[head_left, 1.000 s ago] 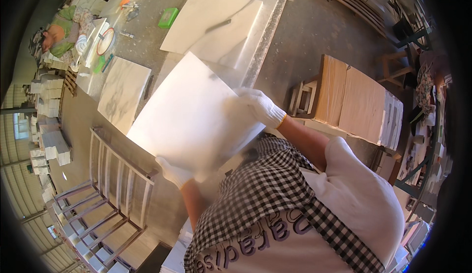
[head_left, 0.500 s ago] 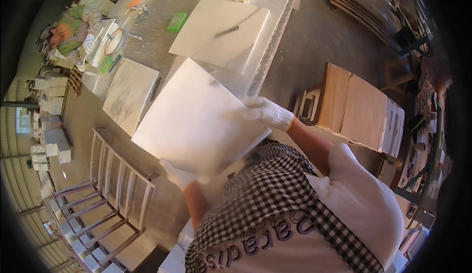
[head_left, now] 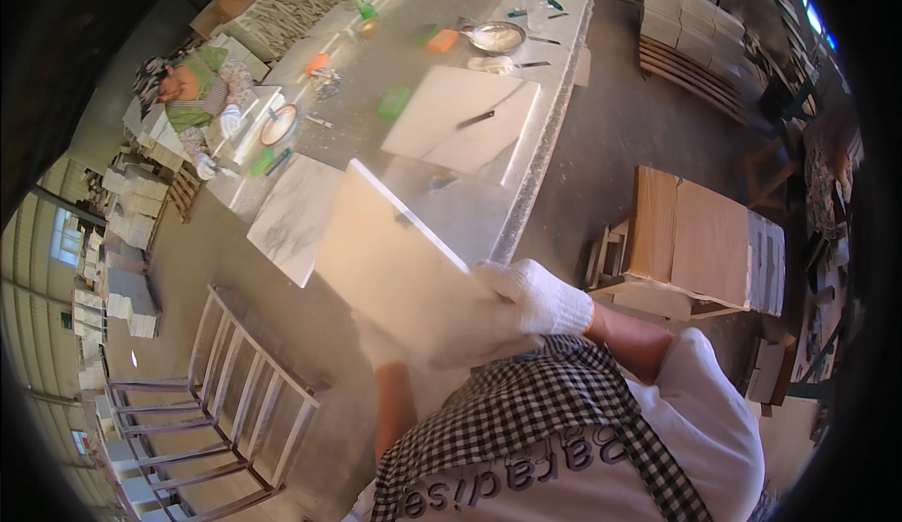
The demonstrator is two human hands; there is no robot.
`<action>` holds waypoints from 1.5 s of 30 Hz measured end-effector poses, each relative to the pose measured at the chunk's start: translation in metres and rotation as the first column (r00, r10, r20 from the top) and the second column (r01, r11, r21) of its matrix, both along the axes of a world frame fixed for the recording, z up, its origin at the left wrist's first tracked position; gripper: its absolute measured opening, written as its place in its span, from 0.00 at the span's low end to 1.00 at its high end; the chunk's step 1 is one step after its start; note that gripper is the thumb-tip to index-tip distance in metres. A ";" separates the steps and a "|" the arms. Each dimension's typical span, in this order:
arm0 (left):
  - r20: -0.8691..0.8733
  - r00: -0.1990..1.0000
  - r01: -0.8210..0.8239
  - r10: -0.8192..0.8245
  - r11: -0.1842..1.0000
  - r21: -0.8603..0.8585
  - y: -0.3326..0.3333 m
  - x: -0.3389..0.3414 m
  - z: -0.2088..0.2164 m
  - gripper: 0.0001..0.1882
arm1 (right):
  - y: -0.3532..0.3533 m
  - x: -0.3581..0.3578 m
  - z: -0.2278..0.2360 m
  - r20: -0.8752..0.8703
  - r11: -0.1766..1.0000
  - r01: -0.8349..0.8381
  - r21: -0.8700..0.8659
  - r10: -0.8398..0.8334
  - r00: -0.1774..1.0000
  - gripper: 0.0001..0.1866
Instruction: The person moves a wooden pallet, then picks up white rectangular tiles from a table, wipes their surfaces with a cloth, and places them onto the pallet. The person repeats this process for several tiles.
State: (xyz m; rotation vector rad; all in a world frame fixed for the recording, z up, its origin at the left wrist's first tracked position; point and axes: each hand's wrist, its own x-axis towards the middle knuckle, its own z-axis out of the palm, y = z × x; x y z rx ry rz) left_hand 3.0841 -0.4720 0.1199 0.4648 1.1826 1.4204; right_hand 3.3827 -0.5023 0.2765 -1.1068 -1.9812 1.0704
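Note:
A square white stone tile (head_left: 399, 264) is held tilted in front of my apron, its upper edge toward the worktable. My right hand (head_left: 543, 298), in a white knit glove, grips the tile's right side. At the lower left edge my left hand (head_left: 378, 342), also gloved, holds the tile; its fingers are blurred and partly hidden. Beyond the held tile, a veined white tile (head_left: 460, 118) lies on the table with a dark-bladed tool (head_left: 476, 119) on top. Another grey-veined tile (head_left: 299, 214) rests at the table's left edge.
The long worktable (head_left: 376, 90) carries a bowl of pale paste (head_left: 496, 39), a green box (head_left: 395, 102) and a plate (head_left: 279, 124). A co-worker (head_left: 193, 99) is at its left side. A metal rack (head_left: 221, 409) stands lower left, a carton stack (head_left: 695, 231) to the right.
The tile has tipped from facing up to a steeper slant and come closer to my body. My hands have moved with it, and the view has shifted, showing more of the far table.

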 end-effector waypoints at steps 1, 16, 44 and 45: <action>0.127 0.992 0.018 -0.016 1.000 -0.014 0.005 0.000 0.006 0.33 | -0.003 -0.014 0.015 0.072 0.999 0.021 0.043 -0.024 0.997 0.32; 0.198 0.883 0.440 -0.425 0.898 -0.032 0.018 0.040 -0.014 0.33 | -0.027 -0.154 0.134 0.256 0.556 -0.084 0.827 -0.239 0.937 0.20; 0.244 0.964 0.102 -0.105 0.995 0.024 0.039 0.038 -0.007 0.38 | -0.019 -0.078 0.146 0.332 0.769 -0.238 0.593 0.036 0.943 0.16; 0.244 0.969 0.041 -0.047 0.999 0.026 0.035 0.028 -0.010 0.38 | -0.016 -0.075 0.145 0.350 0.777 -0.255 0.575 0.048 0.936 0.16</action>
